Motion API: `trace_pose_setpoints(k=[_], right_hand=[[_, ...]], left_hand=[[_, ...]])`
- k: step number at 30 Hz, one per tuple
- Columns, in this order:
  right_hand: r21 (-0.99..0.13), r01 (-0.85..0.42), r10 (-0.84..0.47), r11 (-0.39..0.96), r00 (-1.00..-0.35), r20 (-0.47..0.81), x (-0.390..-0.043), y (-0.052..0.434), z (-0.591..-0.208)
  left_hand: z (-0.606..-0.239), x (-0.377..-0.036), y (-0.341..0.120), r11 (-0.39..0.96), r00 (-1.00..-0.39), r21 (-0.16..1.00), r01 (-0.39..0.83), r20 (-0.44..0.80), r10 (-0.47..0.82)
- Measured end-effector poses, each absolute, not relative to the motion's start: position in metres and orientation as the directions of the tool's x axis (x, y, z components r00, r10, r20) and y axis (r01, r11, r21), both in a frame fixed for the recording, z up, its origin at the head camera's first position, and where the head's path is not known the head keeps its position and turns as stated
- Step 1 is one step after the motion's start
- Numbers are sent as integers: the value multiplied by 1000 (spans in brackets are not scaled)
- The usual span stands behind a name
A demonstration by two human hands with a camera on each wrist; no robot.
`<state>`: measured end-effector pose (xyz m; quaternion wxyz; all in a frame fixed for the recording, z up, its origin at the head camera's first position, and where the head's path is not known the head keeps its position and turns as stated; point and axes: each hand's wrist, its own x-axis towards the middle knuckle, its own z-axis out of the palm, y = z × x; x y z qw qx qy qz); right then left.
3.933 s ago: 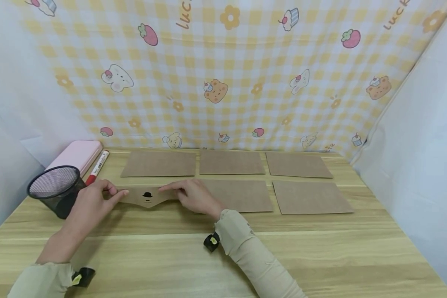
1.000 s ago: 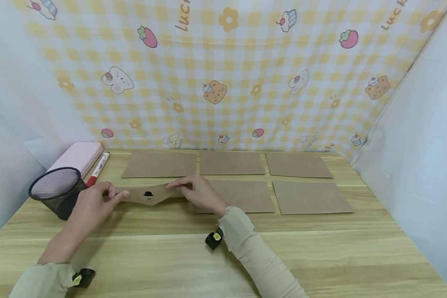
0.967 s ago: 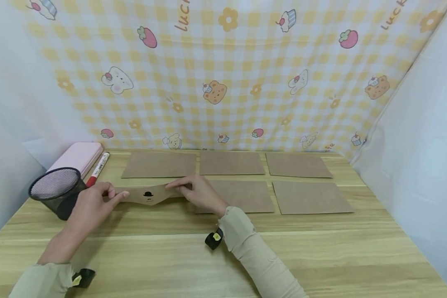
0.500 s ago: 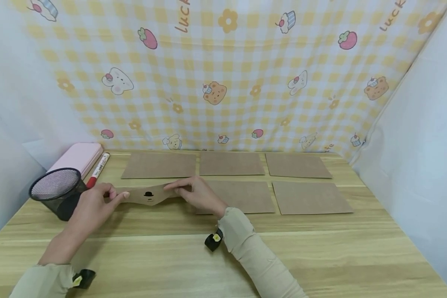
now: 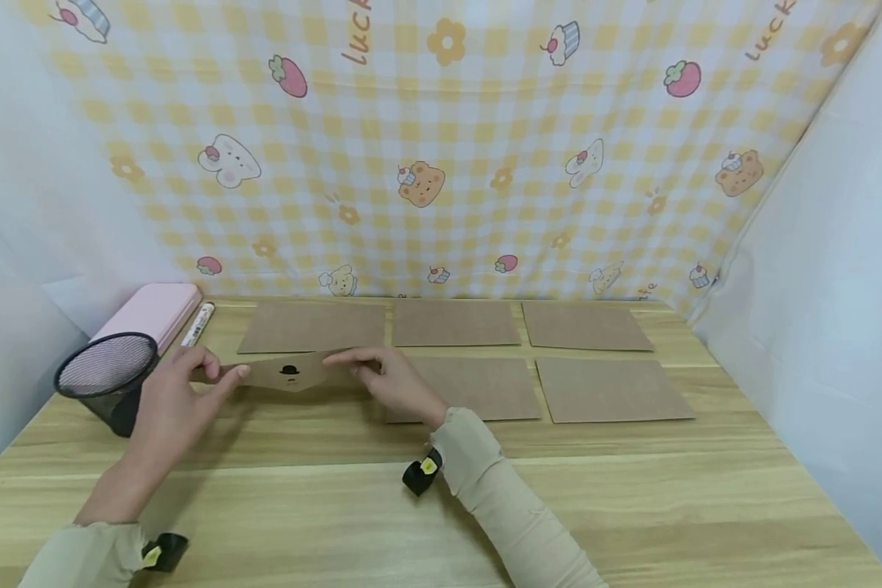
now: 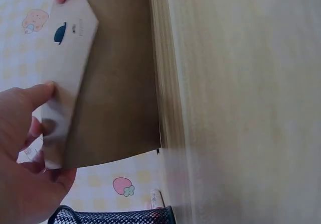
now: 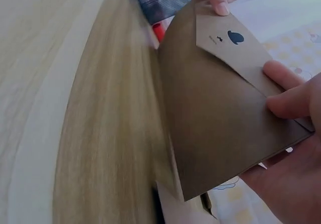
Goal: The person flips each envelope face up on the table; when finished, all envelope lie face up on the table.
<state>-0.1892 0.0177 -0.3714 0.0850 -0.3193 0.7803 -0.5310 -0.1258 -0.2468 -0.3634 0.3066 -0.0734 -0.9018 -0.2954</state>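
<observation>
We see the left hand (image 5: 180, 400) and the right hand (image 5: 397, 384) each pinching one end of a brown, rectangular kraft-paper envelope (image 7: 215, 113), tilted up between the fingertips. Some fingers press its pointed flap (image 7: 241, 53), printed with a black hat; others sit behind. We judge it light, fairly stiff and not slippery, though easily creased, so we would take it gently by both ends, near the fold. The flap hangs folded over the front, and we cannot see inside. Just outside the left fingers stands a black, round wire-mesh cup (image 5: 118, 410); we make out no contents. Beyond those fingers lies a pink, round-cornered case (image 5: 147, 314), its inside hidden from us.
</observation>
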Motion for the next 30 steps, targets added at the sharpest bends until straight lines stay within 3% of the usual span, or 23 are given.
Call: trace_pose_setpoints(k=[3, 7, 14, 20, 25, 30], right_hand=[[-908, -380, -572, 178, -790, 219, -192, 18, -373], [-919, -358, -552, 166, -806, 214, -194, 20, -377], [-910, -353, -515, 216, -834, 201, -194, 21, -379], [-794, -484, -542, 367, -805, 241, -195, 18, -382], [-669, -538, -576, 512, -794, 198, -194, 14, -383], [-573, -559, -572, 599, -800, 182, -192, 12, -380]], left_hand=[[-363, -126, -248, 807, -795, 507, 303, 601, -80], [-364, -126, -252, 811, -838, 528, 253, 538, -89], [-368, -128, -259, 825, -910, 509, 247, 414, 18], [-371, -129, -258, 837, -953, 503, 215, 294, 68], [-375, -128, -258, 844, -984, 510, 164, 147, 102], [-377, -128, -260, 853, -984, 493, 173, 132, 123]])
